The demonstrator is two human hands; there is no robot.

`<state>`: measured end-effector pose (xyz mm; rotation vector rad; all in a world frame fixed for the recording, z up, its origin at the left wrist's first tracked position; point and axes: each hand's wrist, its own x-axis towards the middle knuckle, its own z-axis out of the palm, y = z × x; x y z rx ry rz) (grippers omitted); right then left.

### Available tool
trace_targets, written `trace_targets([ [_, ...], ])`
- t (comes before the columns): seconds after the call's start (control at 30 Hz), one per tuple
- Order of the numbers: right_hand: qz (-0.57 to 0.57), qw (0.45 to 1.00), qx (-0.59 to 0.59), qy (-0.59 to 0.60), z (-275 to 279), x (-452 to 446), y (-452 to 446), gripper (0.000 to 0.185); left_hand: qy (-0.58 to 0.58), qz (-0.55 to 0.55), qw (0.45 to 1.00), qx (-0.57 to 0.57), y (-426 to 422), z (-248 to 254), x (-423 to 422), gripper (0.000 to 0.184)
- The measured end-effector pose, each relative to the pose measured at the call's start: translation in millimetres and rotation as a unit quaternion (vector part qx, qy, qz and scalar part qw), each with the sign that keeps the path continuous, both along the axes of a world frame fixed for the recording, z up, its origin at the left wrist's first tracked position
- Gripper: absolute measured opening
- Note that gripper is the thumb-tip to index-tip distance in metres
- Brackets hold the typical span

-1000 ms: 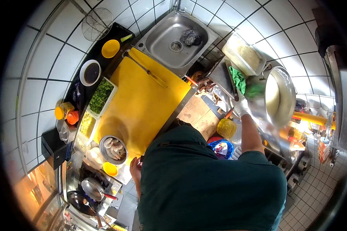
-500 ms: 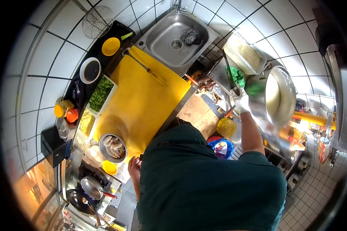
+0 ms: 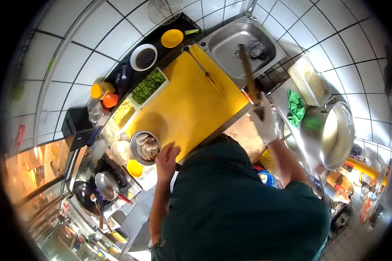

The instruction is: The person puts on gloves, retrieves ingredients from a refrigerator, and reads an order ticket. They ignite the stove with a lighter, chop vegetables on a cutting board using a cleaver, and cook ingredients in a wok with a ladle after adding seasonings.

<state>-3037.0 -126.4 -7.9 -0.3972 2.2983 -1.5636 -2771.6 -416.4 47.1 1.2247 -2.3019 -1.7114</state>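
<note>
Gloved in white, my right hand (image 3: 266, 123) is wrapped round the handle of a long dark-bladed knife (image 3: 247, 69), whose blade points up over the sink's edge. My bare left hand (image 3: 167, 157) is at the lower edge of the yellow cutting board (image 3: 189, 108), beside a metal bowl of shrimp (image 3: 147, 148); its fingers are partly spread and nothing shows in them. A green cloth (image 3: 295, 108) lies on the metal counter right of the knife. A thin tool (image 3: 203, 69) rests on the board's upper part.
A sink (image 3: 224, 39) holds a scouring pad. Left of the board are trays of chopped greens (image 3: 148, 88) and yellow pieces (image 3: 123, 113), and a bowl of dark sauce (image 3: 144, 57). A large pot (image 3: 337, 135) and a white tub (image 3: 309, 80) stand right. Pans (image 3: 106, 185) are lower left.
My right hand has lifted the knife from beside the green cloth and brought it left towards the sink and board. My left hand has come up to the board's edge. The view has shifted.
</note>
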Motion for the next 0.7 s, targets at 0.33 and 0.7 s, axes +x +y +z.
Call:
trace_targets([
  [0.33, 0.246, 0.921, -0.219, 0.206, 44.8, 76.1, -200.3, 0.084, 0.142, 0.007, 0.969, -0.201, 19.0, 60.0, -97.1, 0.035],
  [0.7, 0.181, 0.948, -0.073, 0.252, 31.6, -14.5, -201.2, 0.041, 0.049, -0.005, 0.936, -0.348, -19.0, -38.5, -17.6, 0.026],
])
